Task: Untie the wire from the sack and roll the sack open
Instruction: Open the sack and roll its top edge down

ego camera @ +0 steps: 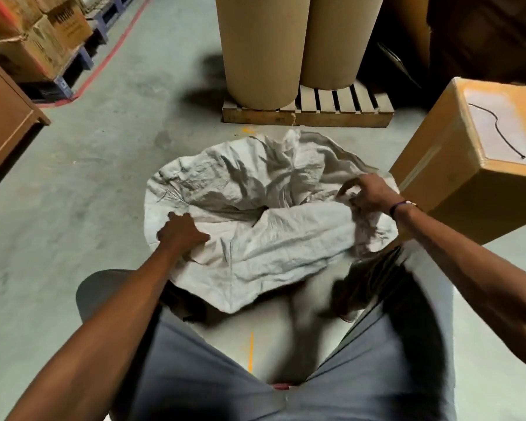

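Both arms outstretched, left hand [182, 235] clenched, right hand [366, 192] pinching, fingers curled

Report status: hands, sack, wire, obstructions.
Left hand and right hand each grip the sack rim. Wire off, lying on the cardboard box. Nothing in the way.

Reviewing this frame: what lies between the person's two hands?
In the head view, only the crumpled white woven sack spans between the left hand and right hand; both grip its cloth.
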